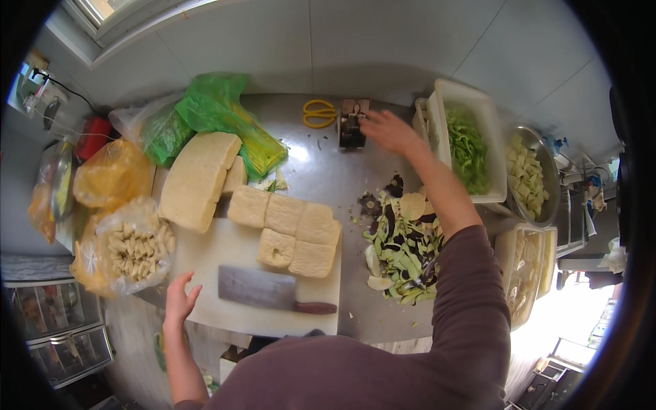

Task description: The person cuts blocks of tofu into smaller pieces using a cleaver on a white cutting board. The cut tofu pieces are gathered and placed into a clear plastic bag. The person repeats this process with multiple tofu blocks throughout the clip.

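Observation:
My right hand (389,132) reaches over the back of the steel worktop (312,174), its blurred fingertips at the edge of a phone-like device (352,132) with a lit picture. Whether they touch it I cannot tell. Nothing shows in that hand. At the left edge of the white cutting board (200,259), my left hand (180,302) is empty with thumb and fingers apart. A cleaver (256,288) lies flat on the board, its wooden handle pointing right. Behind it sit several square tofu-like blocks (287,212), and a larger pale slab (197,179) rests at the back left.
Vegetable peelings (405,251) are heaped right of the board. Yellow-handled scissors (319,114) lie beside the device. A bin of green strips (467,148) and a steel bowl of pale chunks (528,179) stand at right. Bags (136,246) of food crowd the left.

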Tool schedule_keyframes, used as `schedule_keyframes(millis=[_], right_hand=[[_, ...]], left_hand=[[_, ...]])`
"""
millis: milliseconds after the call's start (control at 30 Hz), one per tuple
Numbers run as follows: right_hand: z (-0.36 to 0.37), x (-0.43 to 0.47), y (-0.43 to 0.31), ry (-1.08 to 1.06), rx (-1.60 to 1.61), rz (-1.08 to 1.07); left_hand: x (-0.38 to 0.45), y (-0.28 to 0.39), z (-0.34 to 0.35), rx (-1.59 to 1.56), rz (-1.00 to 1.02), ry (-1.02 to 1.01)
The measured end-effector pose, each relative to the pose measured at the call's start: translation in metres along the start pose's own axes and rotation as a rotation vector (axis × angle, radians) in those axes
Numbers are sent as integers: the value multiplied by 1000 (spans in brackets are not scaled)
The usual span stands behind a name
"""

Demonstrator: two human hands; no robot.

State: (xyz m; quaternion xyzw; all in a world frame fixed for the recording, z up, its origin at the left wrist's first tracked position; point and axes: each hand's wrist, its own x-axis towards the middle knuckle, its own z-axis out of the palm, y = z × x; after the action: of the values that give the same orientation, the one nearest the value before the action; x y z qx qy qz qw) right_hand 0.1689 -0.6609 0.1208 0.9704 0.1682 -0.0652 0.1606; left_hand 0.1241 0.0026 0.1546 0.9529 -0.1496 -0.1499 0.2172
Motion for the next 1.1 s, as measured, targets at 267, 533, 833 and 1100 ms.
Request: schedule_keyframes(millis=[267, 533, 833, 1100], right_hand=[[-60, -47, 7, 777, 174, 788], [2, -28, -47, 494, 226, 352], [55, 21, -59, 428, 165, 406], [74, -36, -133, 352, 335, 332]], left_hand=[[54, 62, 1, 25, 245, -38], [68, 91, 12, -15, 376, -149], [-2, 16, 15, 44, 75, -124], [-25, 8, 44, -6, 18, -179]])
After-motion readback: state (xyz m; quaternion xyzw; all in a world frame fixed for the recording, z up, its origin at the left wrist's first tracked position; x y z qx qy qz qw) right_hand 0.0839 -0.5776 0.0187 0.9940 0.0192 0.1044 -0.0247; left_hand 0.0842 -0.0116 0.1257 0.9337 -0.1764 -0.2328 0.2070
